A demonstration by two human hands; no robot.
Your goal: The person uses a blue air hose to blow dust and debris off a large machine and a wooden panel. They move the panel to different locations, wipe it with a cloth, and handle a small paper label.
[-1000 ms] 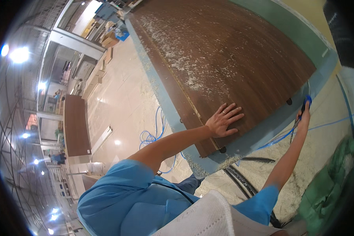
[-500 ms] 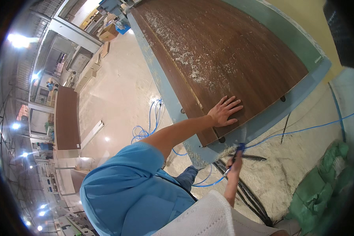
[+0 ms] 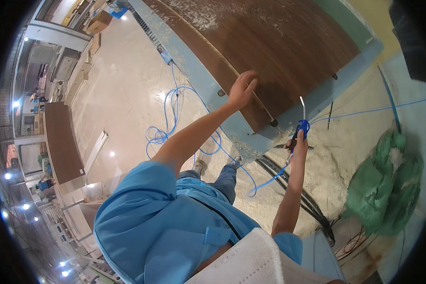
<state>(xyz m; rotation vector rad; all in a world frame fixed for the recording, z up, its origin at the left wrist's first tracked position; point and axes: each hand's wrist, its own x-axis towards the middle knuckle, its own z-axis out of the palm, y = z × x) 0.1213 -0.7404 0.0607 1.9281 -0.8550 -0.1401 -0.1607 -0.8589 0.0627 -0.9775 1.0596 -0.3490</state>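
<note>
My right hand [image 3: 298, 147] is wrapped round a blue and black air blow gun [image 3: 302, 128]. Its bent metal nozzle [image 3: 303, 106] points toward the near end of a brown wood-grain panel [image 3: 288, 52], and a blue air hose [image 3: 275, 177] hangs from its handle. My left hand [image 3: 241, 91] is over the groove between the wide panel and a narrow brown strip [image 3: 206, 54]. Its fingers are bent and smeared by motion, so whether they touch the wood cannot be told. Pale wood chips [image 3: 199, 16] lie on the panel's far part.
The panel rests on a grey-blue machine table [image 3: 194, 85] with dark round openings near its edge. Coiled blue hose [image 3: 158, 135] lies on the floor to the left. Black cables [image 3: 312, 203], sawdust and a green sack [image 3: 378, 184] are at the right.
My left hand has come off the panel's near end, where it lay flat, and moved left. The blow gun has moved forward and right in my right hand. My view has shifted too.
</note>
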